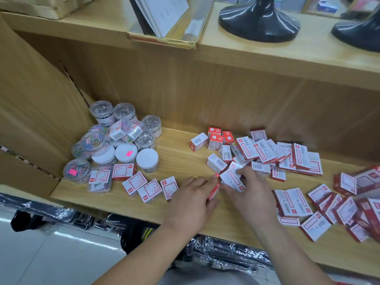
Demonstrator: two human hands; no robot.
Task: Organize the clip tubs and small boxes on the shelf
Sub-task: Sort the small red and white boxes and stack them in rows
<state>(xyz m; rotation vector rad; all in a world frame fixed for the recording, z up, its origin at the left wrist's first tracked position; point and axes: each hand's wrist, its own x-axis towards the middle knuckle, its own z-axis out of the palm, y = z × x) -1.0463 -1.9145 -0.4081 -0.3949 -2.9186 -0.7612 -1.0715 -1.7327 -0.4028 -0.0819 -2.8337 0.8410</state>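
Observation:
Several round clear clip tubs point(115, 138) are piled at the left end of the wooden shelf point(181, 159). Three small red-and-white boxes point(151, 187) lie flat in a row in front of them. A loose heap of the same boxes point(267, 153) covers the middle and right of the shelf. My left hand point(193, 200) holds a thin red box point(213, 190) on its edge. My right hand point(248, 192) pinches a white-faced box point(232, 178) right beside it. The two held boxes touch near the shelf's middle.
A cardboard flap point(41, 112) walls off the shelf's left side. The shelf above carries a gold tray point(164, 39) with booklets and two black stands point(259, 21). Larger red-and-white boxes point(357, 198) crowd the right front. Plastic-wrapped black goods point(216, 254) lie below the shelf.

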